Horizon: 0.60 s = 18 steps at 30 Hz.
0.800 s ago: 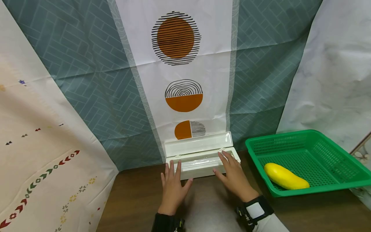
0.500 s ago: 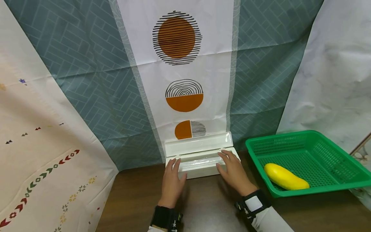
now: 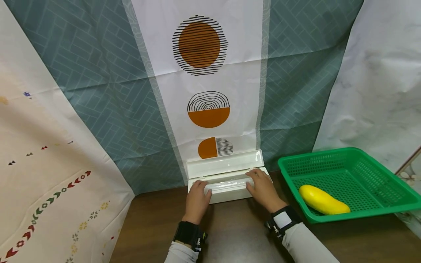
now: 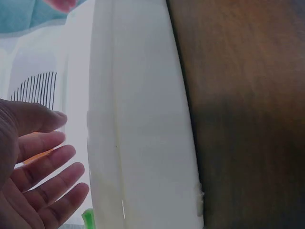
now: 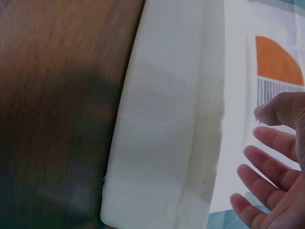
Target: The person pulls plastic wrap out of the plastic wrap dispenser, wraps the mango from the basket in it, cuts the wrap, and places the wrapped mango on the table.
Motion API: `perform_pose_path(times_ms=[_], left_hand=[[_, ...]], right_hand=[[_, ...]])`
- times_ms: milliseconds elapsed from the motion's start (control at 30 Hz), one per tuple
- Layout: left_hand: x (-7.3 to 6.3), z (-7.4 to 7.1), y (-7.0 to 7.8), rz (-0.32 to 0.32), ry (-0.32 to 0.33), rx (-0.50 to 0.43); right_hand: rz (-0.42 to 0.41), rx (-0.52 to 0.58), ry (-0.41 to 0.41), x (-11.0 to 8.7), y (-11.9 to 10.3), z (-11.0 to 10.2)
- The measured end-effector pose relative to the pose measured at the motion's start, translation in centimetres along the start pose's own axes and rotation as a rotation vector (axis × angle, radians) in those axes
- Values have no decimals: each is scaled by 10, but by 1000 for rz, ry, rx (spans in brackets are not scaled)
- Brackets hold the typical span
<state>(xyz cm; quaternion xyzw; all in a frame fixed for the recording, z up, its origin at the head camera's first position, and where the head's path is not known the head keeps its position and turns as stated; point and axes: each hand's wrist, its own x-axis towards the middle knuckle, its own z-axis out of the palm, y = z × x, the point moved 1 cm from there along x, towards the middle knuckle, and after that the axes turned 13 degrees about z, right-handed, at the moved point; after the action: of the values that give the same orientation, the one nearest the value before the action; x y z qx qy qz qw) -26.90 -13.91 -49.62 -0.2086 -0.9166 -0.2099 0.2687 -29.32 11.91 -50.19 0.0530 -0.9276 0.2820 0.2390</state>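
A long white box (image 3: 230,197) stands on the table with its hinged lid (image 3: 225,164) raised at the back. Inside lies a clear, shiny roll of what looks like plastic wrap (image 3: 228,183). My left hand (image 3: 196,201) is over the left end of the box, and my right hand (image 3: 264,188) is over the right end. Both wrist views show bent, spread fingers with gaps between them, above the box. Whether any fingertip touches the roll's ends is hidden in the head view.
A green plastic basket (image 3: 352,215) to the right holds a yellow, squash-like vegetable (image 3: 323,200). Patterned cloth (image 3: 131,109) hangs close behind the box. Brown wooden tabletop (image 3: 236,230) lies in front of the box.
Both hands have moved in over the box ends, and their fingers have bent from nearly straight to more curled. The box, basket and yellow vegetable have stayed put.
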Motion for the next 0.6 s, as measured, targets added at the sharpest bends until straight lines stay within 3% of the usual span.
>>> perform_pose_path(times_ms=[167,300,600], left_hand=[[10,3,-4,17,-46,17],[14,4,-6,-9,-114,-7],[17,9,-9,-3,-170,-61]], right_hand=[[6,9,5,9,4,7],[7,-4,19,14,5,12],[26,-25,-38,21,-2,18]])
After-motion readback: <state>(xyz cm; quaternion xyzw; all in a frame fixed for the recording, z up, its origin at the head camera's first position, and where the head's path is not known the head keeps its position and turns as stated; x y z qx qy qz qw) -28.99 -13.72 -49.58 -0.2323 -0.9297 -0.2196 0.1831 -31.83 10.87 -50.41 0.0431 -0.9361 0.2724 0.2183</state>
